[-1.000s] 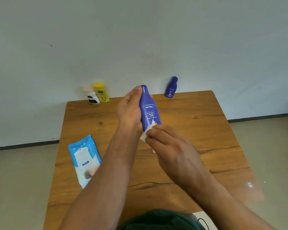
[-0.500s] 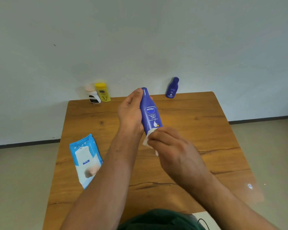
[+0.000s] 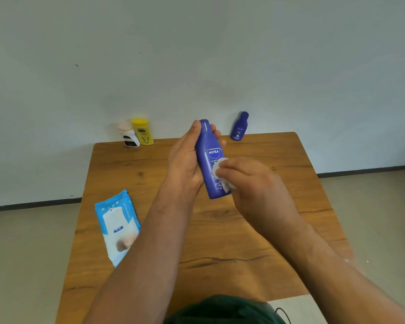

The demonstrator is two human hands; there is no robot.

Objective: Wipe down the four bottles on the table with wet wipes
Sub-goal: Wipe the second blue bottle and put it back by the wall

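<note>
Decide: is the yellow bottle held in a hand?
No, the yellow bottle stands at the far edge of the table; the left hand holds the tall blue bottle.

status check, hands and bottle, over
Left hand grips big blue bottle. Right hand holds wet wipe against its label. Nothing in the way.

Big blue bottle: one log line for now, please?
left hand: grips big blue bottle | right hand: presses wipe on label | white bottle, yellow bottle, small blue bottle: standing
</note>
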